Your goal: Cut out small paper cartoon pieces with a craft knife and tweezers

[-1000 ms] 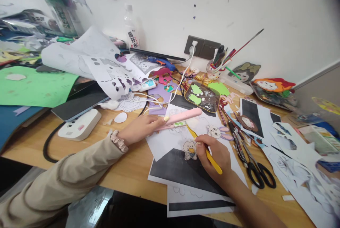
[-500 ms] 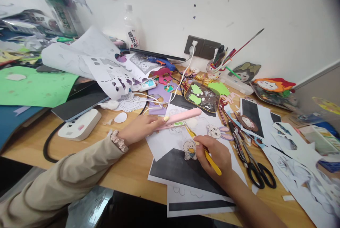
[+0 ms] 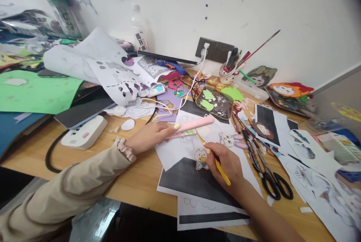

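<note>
Pink round-ended clamp (image 3: 197, 123), gripped by left hand (image 3: 149, 136), slim yellow tool (image 3: 222, 172), pinched in right hand (image 3: 228, 163)

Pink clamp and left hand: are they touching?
Touching: the head view shows the left hand holding the pink clamp, its thumb resting on top.
</note>
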Demonstrator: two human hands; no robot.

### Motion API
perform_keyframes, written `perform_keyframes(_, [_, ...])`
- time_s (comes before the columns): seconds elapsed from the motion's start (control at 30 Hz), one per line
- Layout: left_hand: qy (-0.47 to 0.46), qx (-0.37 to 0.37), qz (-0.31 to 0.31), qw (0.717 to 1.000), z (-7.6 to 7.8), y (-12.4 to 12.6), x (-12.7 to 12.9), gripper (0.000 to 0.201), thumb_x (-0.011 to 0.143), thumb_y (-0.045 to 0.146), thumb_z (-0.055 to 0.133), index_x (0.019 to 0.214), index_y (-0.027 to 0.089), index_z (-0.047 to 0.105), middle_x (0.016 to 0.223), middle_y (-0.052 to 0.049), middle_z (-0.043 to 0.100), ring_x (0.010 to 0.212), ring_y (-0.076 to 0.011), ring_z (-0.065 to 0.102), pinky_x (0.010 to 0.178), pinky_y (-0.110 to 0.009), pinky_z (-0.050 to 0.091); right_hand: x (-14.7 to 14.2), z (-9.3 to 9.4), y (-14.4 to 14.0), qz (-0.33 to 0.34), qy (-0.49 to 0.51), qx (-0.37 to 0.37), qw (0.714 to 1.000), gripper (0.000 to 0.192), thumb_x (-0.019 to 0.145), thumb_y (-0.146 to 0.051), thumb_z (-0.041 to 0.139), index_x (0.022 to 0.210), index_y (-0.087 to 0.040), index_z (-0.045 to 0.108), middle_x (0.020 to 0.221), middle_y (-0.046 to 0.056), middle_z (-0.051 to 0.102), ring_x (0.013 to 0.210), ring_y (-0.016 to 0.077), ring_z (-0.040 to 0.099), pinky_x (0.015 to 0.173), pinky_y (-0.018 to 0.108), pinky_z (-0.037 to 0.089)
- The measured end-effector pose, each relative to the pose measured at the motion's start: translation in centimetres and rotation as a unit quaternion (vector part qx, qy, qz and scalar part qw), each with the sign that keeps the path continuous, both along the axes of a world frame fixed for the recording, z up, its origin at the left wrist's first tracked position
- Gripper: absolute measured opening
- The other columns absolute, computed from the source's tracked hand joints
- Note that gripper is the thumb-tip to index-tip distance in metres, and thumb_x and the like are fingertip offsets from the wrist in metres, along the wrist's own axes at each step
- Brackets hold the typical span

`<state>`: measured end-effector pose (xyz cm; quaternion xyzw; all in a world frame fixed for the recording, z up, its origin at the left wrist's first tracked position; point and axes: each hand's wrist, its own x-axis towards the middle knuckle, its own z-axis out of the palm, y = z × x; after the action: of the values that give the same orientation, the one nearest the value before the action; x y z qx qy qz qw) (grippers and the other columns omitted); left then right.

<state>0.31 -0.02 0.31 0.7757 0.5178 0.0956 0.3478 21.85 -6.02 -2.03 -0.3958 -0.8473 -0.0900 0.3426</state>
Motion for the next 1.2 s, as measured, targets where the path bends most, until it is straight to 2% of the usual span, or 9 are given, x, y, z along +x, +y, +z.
perform_keyframes(0.2, [0.006,-0.005,0.006,1.0,0.0,0.02,-0.05,0.055,0.078,0.056,0.016,0.069,0.016,0.053,0.058,0.001,0.048,0.056,-0.0119,0.044,0.051,-0.022,0.026,-0.13,0.1,0.0,0.012,0.013,0.014,1.0,0.029,0.073,-0.005,0.041,0.099,-0.017,0.04,0.071,0.001,0.056,0.066,0.0115,0.054,0.058,0.023,0.045])
perform_keyframes(0.47, [-0.002,0.004,-0.002,1.0,0.03,0.0,-0.04,0.052,0.078,0.055,0.016,0.06,0.016,0.047,0.055,0.001,0.045,0.053,-0.0118,0.042,0.05,-0.023,0.025,0.17,0.44,0.04,-0.013,0.021,0.044,0.999,0.033,0.071,-0.004,0.043,0.101,-0.018,0.039,0.071,0.001,0.056,0.065,0.0124,0.054,0.057,0.024,0.045])
perform_keyframes(0.6, [0.004,0.005,0.006,1.0,-0.04,0.04,0.0,0.053,0.078,0.055,0.016,0.061,0.016,0.048,0.055,0.001,0.046,0.053,-0.0118,0.042,0.05,-0.023,0.025,0.23,0.61,-0.04,-0.04,0.035,0.029,0.998,0.032,0.072,-0.006,0.044,0.1,-0.02,0.04,0.075,0.001,0.057,0.059,0.0112,0.054,0.053,0.024,0.044])
perform_keyframes(0.9, [0.005,-0.002,0.008,1.0,-0.11,0.05,-0.14,0.057,0.077,0.056,0.016,0.075,0.017,0.057,0.061,0.0,0.052,0.058,-0.0131,0.045,0.052,-0.023,0.027,0.2,0.27,0.14,-0.015,0.021,0.015,1.0,0.028,0.073,-0.008,0.044,0.099,-0.017,0.04,0.072,0.0,0.058,0.057,0.0098,0.053,0.053,0.022,0.044])
perform_keyframes(1.2, [0.01,0.0,0.014,1.0,-0.02,0.07,-0.02,0.057,0.077,0.056,0.016,0.069,0.016,0.055,0.055,0.001,0.047,0.054,-0.0123,0.043,0.049,-0.022,0.025,-0.06,0.23,-0.15,0.0,-0.005,-0.011,1.0,0.021,0.075,-0.01,0.039,0.094,-0.019,0.043,0.067,-0.001,0.058,0.061,0.0104,0.056,0.054,0.021,0.044])
